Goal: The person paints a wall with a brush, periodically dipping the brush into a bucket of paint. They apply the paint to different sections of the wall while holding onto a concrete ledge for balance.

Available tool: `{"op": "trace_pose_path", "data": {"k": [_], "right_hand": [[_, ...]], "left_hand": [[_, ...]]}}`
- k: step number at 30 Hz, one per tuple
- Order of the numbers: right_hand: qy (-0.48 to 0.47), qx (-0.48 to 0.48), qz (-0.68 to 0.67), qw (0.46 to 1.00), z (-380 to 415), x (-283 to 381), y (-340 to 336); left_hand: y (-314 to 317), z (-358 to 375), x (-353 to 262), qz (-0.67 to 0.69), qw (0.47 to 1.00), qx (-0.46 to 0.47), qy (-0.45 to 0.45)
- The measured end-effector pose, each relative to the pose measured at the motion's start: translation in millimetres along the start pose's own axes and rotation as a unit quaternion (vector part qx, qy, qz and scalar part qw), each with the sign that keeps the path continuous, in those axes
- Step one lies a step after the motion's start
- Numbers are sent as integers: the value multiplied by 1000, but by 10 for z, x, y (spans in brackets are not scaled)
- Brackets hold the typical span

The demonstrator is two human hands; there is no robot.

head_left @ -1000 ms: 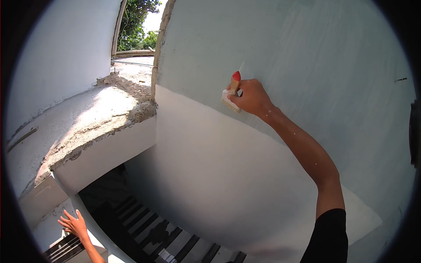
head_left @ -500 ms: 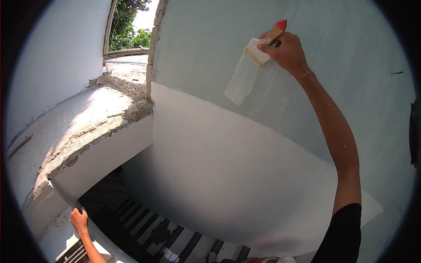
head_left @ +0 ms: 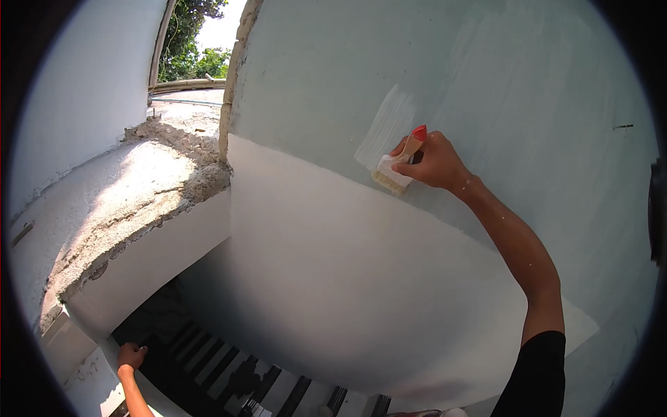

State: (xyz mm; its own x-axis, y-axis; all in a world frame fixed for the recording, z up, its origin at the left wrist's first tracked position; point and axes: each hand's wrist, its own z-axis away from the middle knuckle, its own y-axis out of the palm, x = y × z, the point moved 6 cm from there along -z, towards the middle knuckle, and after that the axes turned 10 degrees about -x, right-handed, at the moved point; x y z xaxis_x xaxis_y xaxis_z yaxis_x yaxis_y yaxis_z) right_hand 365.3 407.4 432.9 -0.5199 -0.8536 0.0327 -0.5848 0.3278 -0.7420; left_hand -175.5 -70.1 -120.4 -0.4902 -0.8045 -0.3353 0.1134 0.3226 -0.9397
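Note:
My right hand [head_left: 439,161] grips a wide, flat paintbrush [head_left: 396,171] by its wooden, red-tipped handle. The pale bristles press on the grey-green wall [head_left: 313,90], close to the line where the smooth white lower part [head_left: 313,229] begins. A fresh whitish streak [head_left: 388,125] runs up the wall above the brush. At lower left, my left hand [head_left: 132,356] is closed at the edge of a pale ledge over the dark stairwell. What its fingers hold is hidden.
Steps with dark stripes [head_left: 271,382] descend below me. On the left, a rough broken concrete sill [head_left: 139,194] leads to an opening with trees [head_left: 184,48] outside. A small dark slot [head_left: 623,126] marks the wall at right.
My right hand has drawn the paintbrush down and slightly left, to near the white boundary. The streak now lies above the brush. My left hand sits slightly lower in view, still closed.

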Motion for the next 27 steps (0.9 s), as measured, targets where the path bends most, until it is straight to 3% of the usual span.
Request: {"op": "trace_pose_path", "data": {"k": [3,7,10,12,14,18,24,27], "right_hand": [[-27,4,40,999,-277,85,-245],[-151,-113,99,977,-822,253,-921],[-239,-217,199,925,-1198,472,-1523],[-212,-327,176,904,-1123,893,-1727],[-280,-329,275,859,-1155,903,-1693],[-364,-244,438,785,-932,518,-918],[-340,-124,320,876,257,544,216],[-362,-112,303,874,819,488,767]], "left_hand": [[97,-20,156,-18,998,37,-39],[186,-41,322,-32,996,59,-51],[273,-82,470,-32,994,79,-71],[331,-88,519,-21,993,85,-84],[334,-94,547,-10,993,79,-87],[243,-50,461,-24,994,70,-79],[232,-51,434,-10,996,50,-68],[274,-69,452,-1,998,34,-51]]}}
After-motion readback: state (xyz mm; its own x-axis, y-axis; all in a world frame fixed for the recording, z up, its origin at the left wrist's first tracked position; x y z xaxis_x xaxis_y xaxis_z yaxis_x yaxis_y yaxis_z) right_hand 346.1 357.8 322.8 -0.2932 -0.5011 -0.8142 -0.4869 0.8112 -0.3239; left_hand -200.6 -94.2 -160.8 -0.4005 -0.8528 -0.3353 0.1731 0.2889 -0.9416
